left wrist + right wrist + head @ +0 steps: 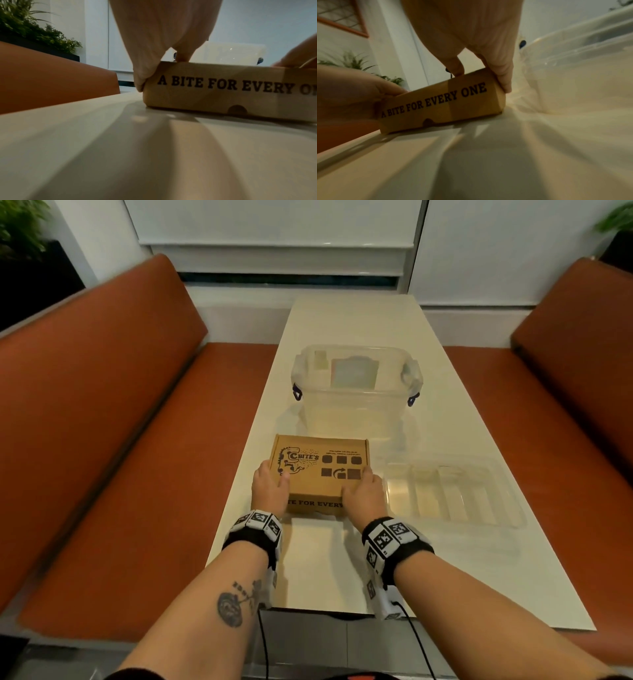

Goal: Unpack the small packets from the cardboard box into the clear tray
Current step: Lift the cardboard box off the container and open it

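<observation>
Fingers of the left hand (270, 487) curl round the left front corner of the closed brown printed cardboard box (320, 470), thumb on the lid and the rest down the side wall; the left wrist view confirms the thumb tip on the lid edge. Fingers of the right hand (363, 492) grip the right front corner likewise, thumb on top, the others down the right wall. Both hands hold the box and nothing else.

The box lies flat on the long white table (359, 573), at centre frame in the head view, its long axis running left to right across the frame, the lettered front wall facing the person. The clear compartmented plastic tray (452, 494) sits just beside it, to the right of frame, so the right hand is the nearer one. A clear lidless plastic tub (356, 392) with blue clips stands above the box in frame.

No packets are visible; the lid is shut. The front flap probably opens upward from the lettered wall, though blur leaves the seam unclear. Unpacking has not begun.
</observation>
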Available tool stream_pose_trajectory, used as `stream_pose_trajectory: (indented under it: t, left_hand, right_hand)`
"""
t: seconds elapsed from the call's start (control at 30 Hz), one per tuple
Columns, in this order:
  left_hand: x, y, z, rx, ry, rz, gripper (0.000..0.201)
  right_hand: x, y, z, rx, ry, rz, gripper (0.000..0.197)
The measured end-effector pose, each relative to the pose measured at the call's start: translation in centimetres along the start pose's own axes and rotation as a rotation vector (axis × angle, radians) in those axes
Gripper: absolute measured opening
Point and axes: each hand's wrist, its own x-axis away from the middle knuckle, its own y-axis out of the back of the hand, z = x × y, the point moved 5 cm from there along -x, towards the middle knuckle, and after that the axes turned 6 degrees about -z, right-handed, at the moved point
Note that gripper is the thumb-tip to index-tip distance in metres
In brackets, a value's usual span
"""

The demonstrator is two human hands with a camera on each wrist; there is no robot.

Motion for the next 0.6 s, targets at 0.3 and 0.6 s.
stream_pose_trajectory:
  t: [0.3,0.6]
  left_hand:
    - [0.3,1.4,-1.2,-0.207,0.112,-0.048,0.051]
    - [-3.0,6.6,-7.1,-0.011,0.16,-0.202,0.039]
  right_hand:
    - [0.2,0.6,2.2,0.206,-0.02,0.142,0.054]
    - [-2.3,7.5,5.4,0.007,0.066,-0.153,0.053]
